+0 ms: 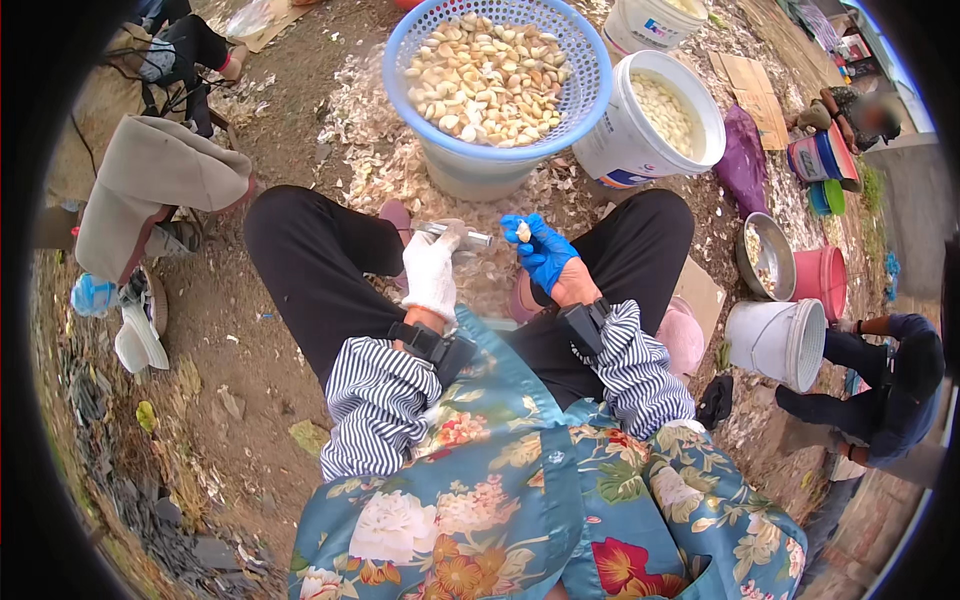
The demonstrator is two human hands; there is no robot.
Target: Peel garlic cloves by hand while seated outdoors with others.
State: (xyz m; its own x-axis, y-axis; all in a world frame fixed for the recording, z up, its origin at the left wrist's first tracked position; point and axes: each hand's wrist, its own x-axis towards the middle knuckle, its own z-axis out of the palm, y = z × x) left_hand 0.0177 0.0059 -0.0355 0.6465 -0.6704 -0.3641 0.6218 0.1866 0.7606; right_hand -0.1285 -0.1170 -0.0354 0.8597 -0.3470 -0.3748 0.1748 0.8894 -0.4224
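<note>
My left hand (430,271), in a white knit glove, is closed around a small silver metal tool (478,238). The tool's end juts out toward my right hand; the glove hides its middle, so I cannot tell its exact kind. A garlic clove (523,232) is pinched in the fingertips of my right hand (546,253), which wears a blue rubber glove. The tool and clove are apart. Just beyond my knees, a blue plastic colander (595,90) heaped with unpeeled garlic cloves (487,79) sits on a pale bucket (480,176).
Right of the colander, a white bucket (611,139) holds peeled cloves in liquid. Farther right are a metal basin (784,262), a red bucket (825,285) and a white pail (761,341). One person (892,390) bends there; garlic skins (367,161) litter the ground.
</note>
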